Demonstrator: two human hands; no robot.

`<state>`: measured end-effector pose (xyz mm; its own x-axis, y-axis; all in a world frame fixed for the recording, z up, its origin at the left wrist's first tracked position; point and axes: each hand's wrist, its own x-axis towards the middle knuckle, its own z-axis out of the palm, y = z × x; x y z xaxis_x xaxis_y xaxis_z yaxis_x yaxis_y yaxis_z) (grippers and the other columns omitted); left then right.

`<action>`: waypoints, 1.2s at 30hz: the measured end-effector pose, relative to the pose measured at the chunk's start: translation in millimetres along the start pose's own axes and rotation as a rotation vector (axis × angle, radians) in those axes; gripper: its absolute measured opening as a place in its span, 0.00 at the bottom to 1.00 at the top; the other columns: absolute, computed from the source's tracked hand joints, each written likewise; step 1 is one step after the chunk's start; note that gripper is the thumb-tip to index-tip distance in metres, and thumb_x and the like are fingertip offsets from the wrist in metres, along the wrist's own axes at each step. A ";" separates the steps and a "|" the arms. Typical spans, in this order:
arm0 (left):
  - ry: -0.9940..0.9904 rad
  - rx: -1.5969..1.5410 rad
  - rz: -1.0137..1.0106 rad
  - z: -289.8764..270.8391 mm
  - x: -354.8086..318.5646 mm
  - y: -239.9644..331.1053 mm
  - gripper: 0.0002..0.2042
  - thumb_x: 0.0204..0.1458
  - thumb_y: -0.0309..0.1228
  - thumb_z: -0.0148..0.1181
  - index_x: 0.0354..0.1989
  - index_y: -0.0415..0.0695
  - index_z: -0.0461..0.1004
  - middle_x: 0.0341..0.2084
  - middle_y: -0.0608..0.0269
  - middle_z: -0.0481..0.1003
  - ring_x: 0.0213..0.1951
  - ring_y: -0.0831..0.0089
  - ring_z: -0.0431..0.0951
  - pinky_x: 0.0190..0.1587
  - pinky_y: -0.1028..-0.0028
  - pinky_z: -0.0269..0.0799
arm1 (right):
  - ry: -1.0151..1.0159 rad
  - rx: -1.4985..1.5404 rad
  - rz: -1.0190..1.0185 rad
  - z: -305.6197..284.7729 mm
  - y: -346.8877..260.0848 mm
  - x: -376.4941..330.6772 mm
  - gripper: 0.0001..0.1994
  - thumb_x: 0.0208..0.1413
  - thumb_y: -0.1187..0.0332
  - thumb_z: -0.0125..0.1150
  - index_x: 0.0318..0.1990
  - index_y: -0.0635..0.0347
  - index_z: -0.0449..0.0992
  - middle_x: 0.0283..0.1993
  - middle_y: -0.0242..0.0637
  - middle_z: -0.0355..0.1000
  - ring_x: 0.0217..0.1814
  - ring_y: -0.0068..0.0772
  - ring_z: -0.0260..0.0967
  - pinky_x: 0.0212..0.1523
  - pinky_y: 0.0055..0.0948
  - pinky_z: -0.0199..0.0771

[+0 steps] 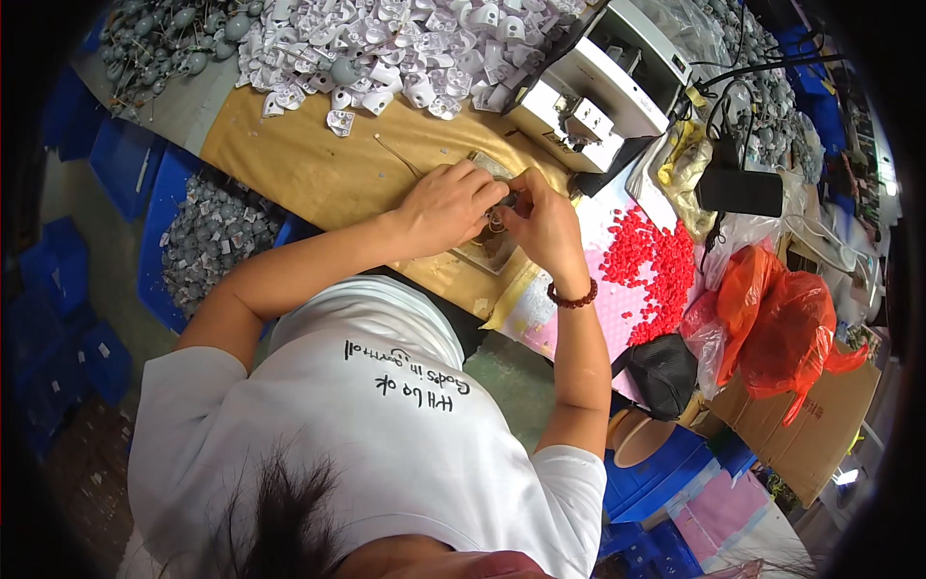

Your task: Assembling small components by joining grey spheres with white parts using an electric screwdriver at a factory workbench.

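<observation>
Both my hands meet over a small flat block (492, 253) on the tan-covered bench. My left hand (449, 207) has its fingers bent together around a small dark grey part (508, 200), mostly hidden by the fingertips. From beside that hand a thin wire (394, 152) sticks out toward the far left. My right hand (547, 222), with a beaded bracelet (572, 297) at its wrist, pinches the same part from the right.
White plastic housings (386, 48) lie heaped at the back, beside grey ball-shaped parts (183, 43). A white-and-black machine (579, 116) stands back right. Red pieces (651, 270) spread at the right, near red plastic bags (786, 318). A blue bin (154, 236) of grey parts sits left.
</observation>
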<state>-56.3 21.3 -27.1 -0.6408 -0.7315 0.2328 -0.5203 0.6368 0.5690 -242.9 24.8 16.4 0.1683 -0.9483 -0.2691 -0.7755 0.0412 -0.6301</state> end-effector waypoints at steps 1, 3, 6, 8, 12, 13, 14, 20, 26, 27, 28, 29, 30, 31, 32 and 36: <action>-0.003 -0.009 0.004 -0.4 0.0 0.1 0.22 0.43 0.28 0.67 0.48 0.44 0.67 0.41 0.60 0.70 0.46 0.58 0.71 0.49 0.61 0.69 | -0.035 -0.008 0.020 -1.7 0.8 3.8 0.13 0.46 0.69 0.69 0.40 0.58 0.74 0.26 0.39 0.75 0.29 0.43 0.74 0.32 0.38 0.71; 0.002 -0.052 -0.022 -1.5 -2.4 -1.5 0.21 0.44 0.28 0.67 0.47 0.44 0.68 0.43 0.60 0.71 0.47 0.58 0.71 0.49 0.61 0.69 | -0.106 -0.026 0.059 -4.8 3.1 9.3 0.14 0.46 0.68 0.69 0.41 0.58 0.74 0.27 0.40 0.75 0.30 0.44 0.74 0.32 0.38 0.71; 0.020 -0.054 0.005 -3.9 -11.9 -6.5 0.20 0.45 0.28 0.67 0.48 0.45 0.70 0.46 0.61 0.71 0.48 0.58 0.72 0.51 0.61 0.69 | -0.128 0.063 0.081 -2.2 10.4 9.5 0.15 0.47 0.68 0.69 0.42 0.59 0.74 0.27 0.39 0.75 0.29 0.42 0.74 0.32 0.38 0.71; 0.037 -0.037 0.019 -3.4 -14.8 -5.9 0.20 0.45 0.28 0.66 0.49 0.46 0.71 0.47 0.62 0.71 0.50 0.59 0.72 0.51 0.61 0.69 | -0.101 0.099 0.088 0.2 12.1 7.4 0.16 0.47 0.68 0.69 0.43 0.59 0.74 0.26 0.39 0.75 0.29 0.40 0.74 0.31 0.37 0.71; 0.035 0.004 0.015 -2.7 -4.5 1.6 0.22 0.45 0.28 0.66 0.52 0.47 0.73 0.47 0.64 0.73 0.52 0.62 0.71 0.52 0.62 0.68 | -0.055 0.178 0.117 3.0 11.8 2.7 0.16 0.49 0.70 0.69 0.46 0.60 0.74 0.26 0.38 0.74 0.28 0.37 0.73 0.31 0.34 0.71; 0.024 0.016 0.018 -1.9 -1.1 2.4 0.23 0.45 0.28 0.66 0.53 0.47 0.73 0.46 0.64 0.73 0.52 0.63 0.70 0.52 0.62 0.68 | -0.038 0.226 0.074 3.9 15.0 0.7 0.16 0.49 0.71 0.68 0.47 0.59 0.74 0.26 0.38 0.74 0.28 0.35 0.74 0.31 0.33 0.72; 0.008 0.013 0.015 -1.4 -0.5 1.8 0.23 0.44 0.28 0.66 0.52 0.47 0.73 0.46 0.65 0.73 0.52 0.63 0.70 0.52 0.63 0.68 | -0.021 0.273 0.031 6.8 21.8 -1.8 0.16 0.50 0.71 0.68 0.47 0.59 0.74 0.27 0.37 0.74 0.29 0.32 0.74 0.31 0.31 0.72; -0.022 0.082 0.028 1.2 5.0 -3.8 0.20 0.43 0.30 0.66 0.48 0.48 0.75 0.40 0.68 0.74 0.48 0.66 0.71 0.48 0.66 0.68 | 0.934 0.267 -0.069 -29.6 86.9 27.0 0.21 0.59 0.71 0.63 0.58 0.68 0.68 0.50 0.41 0.70 0.42 0.24 0.68 0.37 0.24 0.73; 0.010 0.114 0.054 4.7 10.9 -0.5 0.17 0.42 0.30 0.66 0.44 0.48 0.75 0.36 0.68 0.72 0.44 0.67 0.71 0.43 0.67 0.68 | 0.665 0.693 0.177 -52.5 148.2 85.0 0.26 0.58 0.68 0.65 0.59 0.73 0.63 0.44 0.42 0.73 0.42 0.25 0.69 0.38 0.23 0.72; 0.018 0.112 0.052 6.0 9.7 -1.9 0.17 0.42 0.30 0.66 0.43 0.48 0.75 0.36 0.68 0.72 0.44 0.67 0.71 0.43 0.67 0.68 | 0.682 0.717 0.189 -52.4 143.5 85.4 0.26 0.58 0.67 0.65 0.58 0.73 0.63 0.44 0.41 0.73 0.41 0.24 0.69 0.38 0.22 0.72; 0.028 0.109 0.050 7.1 8.7 -3.4 0.17 0.42 0.30 0.66 0.43 0.48 0.75 0.35 0.68 0.72 0.44 0.67 0.71 0.43 0.67 0.68 | 0.699 0.740 0.201 -54.0 130.8 84.6 0.26 0.58 0.67 0.66 0.57 0.73 0.63 0.43 0.40 0.73 0.41 0.23 0.69 0.38 0.22 0.71; 0.034 0.104 0.048 8.0 7.7 -3.8 0.17 0.42 0.30 0.66 0.43 0.47 0.75 0.35 0.68 0.72 0.44 0.67 0.71 0.43 0.67 0.68 | 0.802 0.716 0.170 -51.1 117.6 77.5 0.26 0.57 0.67 0.66 0.57 0.73 0.64 0.42 0.39 0.73 0.41 0.23 0.69 0.37 0.21 0.71; 0.041 0.098 0.048 8.8 7.3 -3.1 0.17 0.42 0.30 0.66 0.43 0.47 0.74 0.35 0.68 0.72 0.44 0.67 0.71 0.43 0.67 0.68 | 0.908 0.690 0.137 -51.6 105.5 69.0 0.25 0.57 0.67 0.67 0.56 0.72 0.64 0.42 0.39 0.72 0.40 0.23 0.69 0.37 0.21 0.71; 0.051 0.095 0.034 9.8 6.2 -3.7 0.17 0.42 0.30 0.66 0.43 0.47 0.74 0.35 0.68 0.72 0.44 0.66 0.71 0.43 0.67 0.69 | 1.042 0.670 0.016 -52.4 94.6 65.1 0.26 0.54 0.70 0.69 0.57 0.70 0.63 0.41 0.38 0.71 0.39 0.23 0.70 0.35 0.21 0.72; 0.049 0.094 0.027 9.4 6.5 -5.4 0.17 0.42 0.30 0.66 0.42 0.47 0.74 0.35 0.67 0.72 0.44 0.66 0.71 0.43 0.66 0.69 | 1.169 0.659 -0.211 -55.1 83.4 56.6 0.28 0.52 0.75 0.70 0.57 0.67 0.60 0.42 0.38 0.71 0.40 0.25 0.71 0.36 0.23 0.75; 0.048 0.045 0.021 6.0 4.4 -3.6 0.16 0.42 0.30 0.66 0.42 0.46 0.74 0.36 0.66 0.73 0.44 0.64 0.72 0.44 0.65 0.70 | 1.016 0.805 -0.582 -96.0 -18.4 14.8 0.27 0.52 0.83 0.62 0.58 0.68 0.58 0.31 0.40 0.74 0.33 0.30 0.74 0.37 0.31 0.78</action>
<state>-60.6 17.3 -32.8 -0.6246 -0.7282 0.2821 -0.5326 0.6614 0.5281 -284.5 -20.2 93.9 -0.4328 -0.6876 0.5831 -0.1379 -0.5886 -0.7965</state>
